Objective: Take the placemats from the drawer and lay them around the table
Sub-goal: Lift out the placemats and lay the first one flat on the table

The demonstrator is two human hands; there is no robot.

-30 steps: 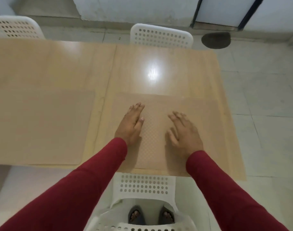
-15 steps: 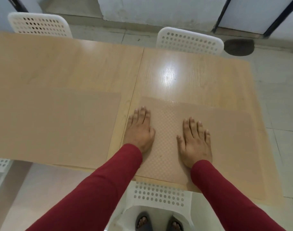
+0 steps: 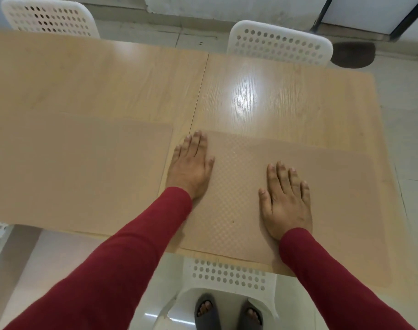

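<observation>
While its long axis runs left to right along the worktop's (image 3: 262, 96) near edge, the right placemat (image 3: 334, 186) lies flat beneath both palms. Left hand (image 3: 191, 170) and right hand (image 3: 286, 203) press down, fingers straight, gripping nothing. Another placemat (image 3: 79, 170) lies alongside, leftward.

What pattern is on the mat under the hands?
The placemat is tan with tiny checkered squares, seen from the head view.

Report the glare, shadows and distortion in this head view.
Head view: a bright glare patch sits on the table beyond the right placemat; soft shadows lie beside both flat hands, left hand and right hand; wide-angle bending curves the table edges; focus is mostly sharp.
</observation>
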